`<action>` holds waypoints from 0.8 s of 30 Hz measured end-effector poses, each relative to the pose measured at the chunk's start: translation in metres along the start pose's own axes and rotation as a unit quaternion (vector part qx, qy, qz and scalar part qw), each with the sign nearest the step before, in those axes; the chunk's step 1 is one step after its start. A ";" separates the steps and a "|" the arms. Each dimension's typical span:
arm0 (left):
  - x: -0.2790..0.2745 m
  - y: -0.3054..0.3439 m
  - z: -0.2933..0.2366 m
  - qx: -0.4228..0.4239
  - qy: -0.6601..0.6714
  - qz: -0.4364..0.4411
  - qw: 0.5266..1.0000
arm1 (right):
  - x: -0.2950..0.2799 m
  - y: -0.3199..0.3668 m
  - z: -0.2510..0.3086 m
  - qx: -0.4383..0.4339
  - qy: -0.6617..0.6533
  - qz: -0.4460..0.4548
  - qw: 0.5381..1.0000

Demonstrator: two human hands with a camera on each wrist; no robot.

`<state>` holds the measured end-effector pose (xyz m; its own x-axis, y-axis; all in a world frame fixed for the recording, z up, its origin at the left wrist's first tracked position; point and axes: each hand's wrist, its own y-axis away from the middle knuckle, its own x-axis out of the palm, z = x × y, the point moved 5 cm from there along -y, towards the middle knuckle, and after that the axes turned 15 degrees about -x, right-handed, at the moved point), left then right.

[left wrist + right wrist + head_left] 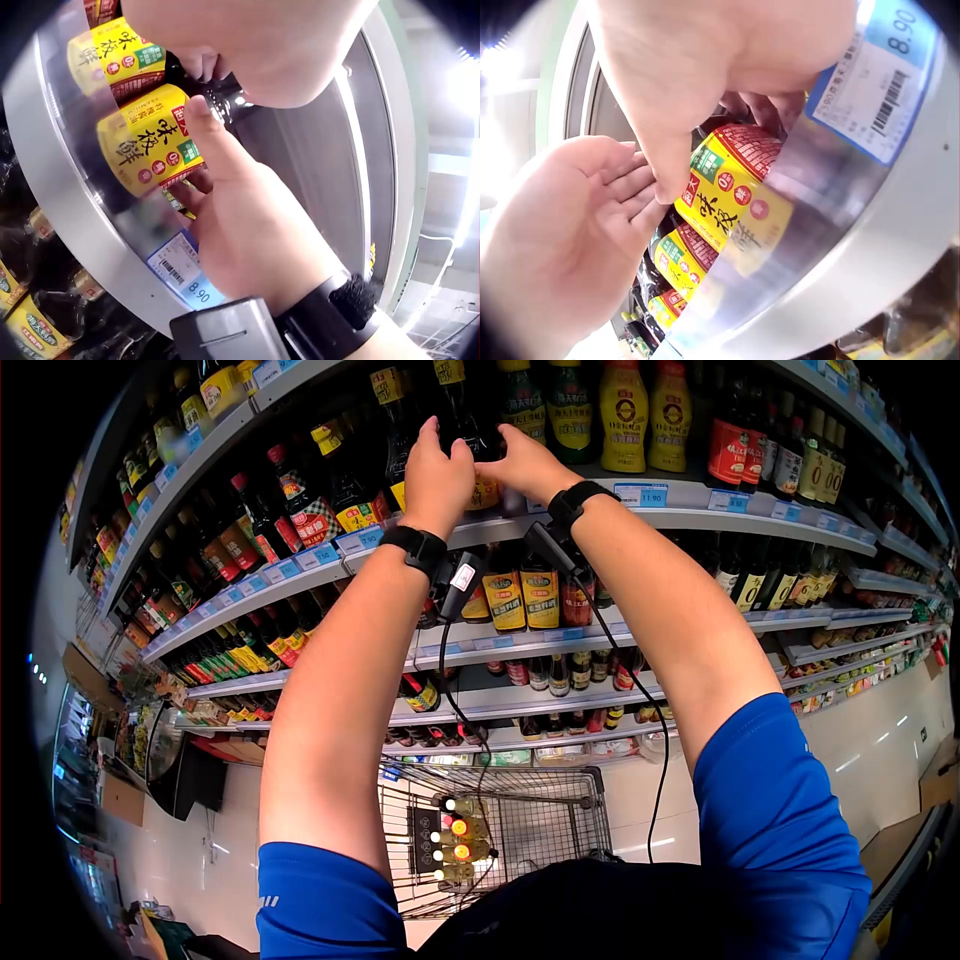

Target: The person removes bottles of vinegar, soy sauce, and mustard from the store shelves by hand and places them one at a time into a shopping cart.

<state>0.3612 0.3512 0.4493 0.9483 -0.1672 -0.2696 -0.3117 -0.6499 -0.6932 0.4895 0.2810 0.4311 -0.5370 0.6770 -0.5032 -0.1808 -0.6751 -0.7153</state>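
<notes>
Both hands reach up to a high shelf (690, 518) of dark sauce bottles. My right hand (525, 460) grips a dark bottle with a yellow label (727, 195); its thumb lies across the label (142, 139) and its fingers go behind the bottle. My left hand (435, 460) is just left of it, palm facing the bottle and fingers nearly straight (622, 187), touching the bottle's side. In the left wrist view the right hand (240, 225) wears a black wristband, and my left hand (285, 45) is large and blurred at the top.
More yellow-labelled bottles (112, 52) stand in the same row behind a blue 8.90 price tag (885, 75). Shelves of bottles (250, 530) run left and right. A wire shopping cart (540, 820) holding several bottles (455, 845) stands below my arms on a white floor.
</notes>
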 end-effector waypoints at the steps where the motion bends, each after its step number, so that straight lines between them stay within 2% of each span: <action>1: 0.002 0.000 -0.003 -0.010 -0.009 0.011 1.000 | -0.001 -0.002 0.000 -0.003 -0.003 -0.003 1.000; 3: 0.004 0.005 -0.004 -0.013 -0.058 0.001 0.998 | -0.001 -0.003 -0.001 -0.020 -0.018 0.013 1.000; 5: 0.004 0.005 -0.003 0.005 -0.079 -0.007 0.997 | -0.003 -0.002 -0.007 -0.054 0.005 -0.013 0.998; 7: 0.007 0.006 -0.005 0.053 -0.099 -0.009 0.994 | -0.010 -0.001 -0.008 -0.057 -0.004 -0.019 0.998; 9: 0.014 0.007 -0.005 0.027 -0.075 0.025 0.997 | -0.016 0.003 -0.006 -0.040 -0.042 0.027 0.998; 10: 0.018 0.007 -0.006 -0.001 -0.067 0.056 0.996 | -0.022 0.010 -0.004 -0.040 -0.027 0.013 0.999; 12: 0.024 0.009 -0.003 0.001 -0.025 0.081 0.996 | -0.032 0.019 -0.006 -0.042 -0.007 -0.002 0.999; 13: 0.028 0.010 0.001 0.001 0.016 0.109 0.994 | -0.037 0.024 -0.007 -0.101 0.011 -0.036 0.994; 14: 0.031 0.011 0.003 0.036 -0.004 0.115 0.993 | -0.041 0.028 -0.009 -0.158 0.029 -0.070 0.985; 18: 0.015 0.032 -0.030 0.063 -0.011 0.145 0.987 | -0.057 0.045 0.020 -0.197 0.003 -0.092 0.976; 19: 0.008 0.034 -0.041 0.112 0.018 0.129 0.985 | -0.063 0.049 0.036 -0.251 0.018 -0.123 0.960; 21: -0.011 0.042 -0.057 0.128 0.041 0.127 0.983 | -0.072 0.056 0.066 -0.250 0.018 -0.092 0.964; 23: -0.038 0.055 -0.077 0.193 0.051 0.130 0.971 | -0.079 0.072 0.104 -0.297 0.037 -0.100 0.949; 24: -0.051 0.069 -0.082 0.077 0.108 0.147 0.980 | -0.069 0.079 0.125 -0.245 -0.205 -0.032 0.947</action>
<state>0.2960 0.2541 0.4708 0.8013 -0.4942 -0.3371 -0.5634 -0.4338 -0.7031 0.4094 0.1439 0.4703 -0.8313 0.4727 -0.2924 0.1265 -0.3514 -0.9276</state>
